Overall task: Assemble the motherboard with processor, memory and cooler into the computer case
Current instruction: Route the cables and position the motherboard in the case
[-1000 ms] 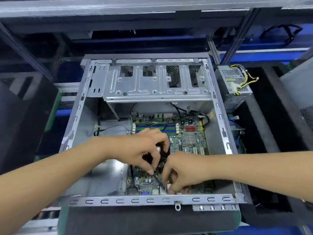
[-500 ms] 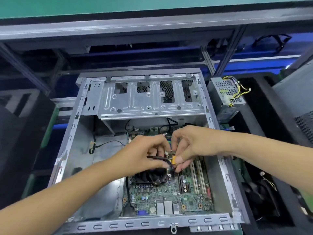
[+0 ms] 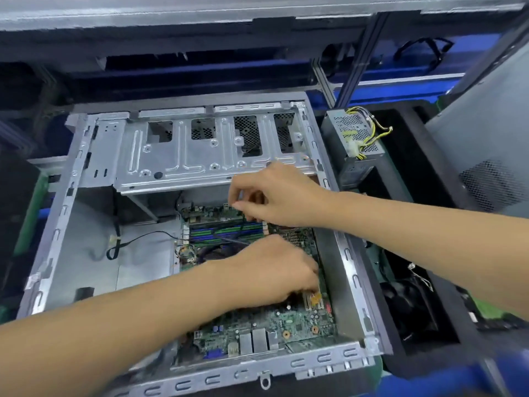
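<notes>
The open metal computer case (image 3: 57, 224) lies flat with the green motherboard (image 3: 286, 325) inside it. Green and blue memory slots (image 3: 229, 233) run across the board's far part. My left hand (image 3: 272, 270) lies over the cooler and hides most of it. Its fingers curl down onto a small orange connector (image 3: 316, 297) by the board's right edge. My right hand (image 3: 280, 196) hovers at the board's far edge under the drive cage and pinches a thin black cable (image 3: 242, 224) between thumb and forefinger.
The drive cage (image 3: 200, 156) spans the case's far end. A loose black wire (image 3: 128, 245) lies on the bare case floor at left. To the right, a power supply (image 3: 355, 138) with yellow wires stands beside a black foam tray (image 3: 446, 325).
My hands, close together over the cooler before, have parted. The left went down and right with the orange connector. The right went up to the board's far edge.
</notes>
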A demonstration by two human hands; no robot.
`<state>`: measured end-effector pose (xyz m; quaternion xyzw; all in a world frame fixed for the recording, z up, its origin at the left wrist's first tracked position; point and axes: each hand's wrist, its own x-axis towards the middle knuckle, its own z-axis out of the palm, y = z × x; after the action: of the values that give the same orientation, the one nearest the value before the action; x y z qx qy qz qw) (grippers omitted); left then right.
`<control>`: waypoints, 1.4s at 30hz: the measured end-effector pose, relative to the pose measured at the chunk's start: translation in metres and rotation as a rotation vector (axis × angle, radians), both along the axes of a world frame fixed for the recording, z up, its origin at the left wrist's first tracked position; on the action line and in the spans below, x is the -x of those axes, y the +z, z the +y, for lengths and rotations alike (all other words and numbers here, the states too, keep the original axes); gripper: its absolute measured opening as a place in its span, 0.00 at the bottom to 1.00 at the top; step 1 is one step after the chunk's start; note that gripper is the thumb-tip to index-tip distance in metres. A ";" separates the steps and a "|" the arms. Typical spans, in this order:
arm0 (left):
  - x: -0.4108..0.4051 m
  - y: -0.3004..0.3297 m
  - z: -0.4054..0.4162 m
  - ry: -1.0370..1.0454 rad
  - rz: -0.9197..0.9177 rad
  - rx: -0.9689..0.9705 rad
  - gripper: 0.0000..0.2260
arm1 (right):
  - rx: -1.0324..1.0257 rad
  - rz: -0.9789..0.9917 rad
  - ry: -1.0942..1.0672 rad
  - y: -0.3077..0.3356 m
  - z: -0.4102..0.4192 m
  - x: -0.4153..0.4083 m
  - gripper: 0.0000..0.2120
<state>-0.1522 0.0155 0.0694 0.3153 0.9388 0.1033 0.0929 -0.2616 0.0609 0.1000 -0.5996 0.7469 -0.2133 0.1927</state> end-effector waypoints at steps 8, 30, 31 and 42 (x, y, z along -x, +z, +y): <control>0.000 -0.038 0.042 0.103 -0.133 0.081 0.09 | 0.032 0.018 -0.033 -0.004 -0.003 0.000 0.05; -0.003 -0.045 0.054 0.490 -0.256 -0.238 0.04 | 0.097 -0.087 -0.060 -0.007 -0.001 -0.001 0.06; -0.002 -0.046 0.055 0.488 -0.253 -0.232 0.04 | 0.096 -0.085 -0.062 -0.007 -0.001 -0.001 0.06; 0.003 -0.042 0.062 0.494 -0.248 -0.183 0.05 | 0.093 -0.092 -0.066 -0.008 -0.002 -0.002 0.06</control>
<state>-0.1556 0.0771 0.0279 0.0692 0.9555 0.2446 0.1500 -0.2601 0.0593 0.0915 -0.5727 0.7458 -0.2811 0.1918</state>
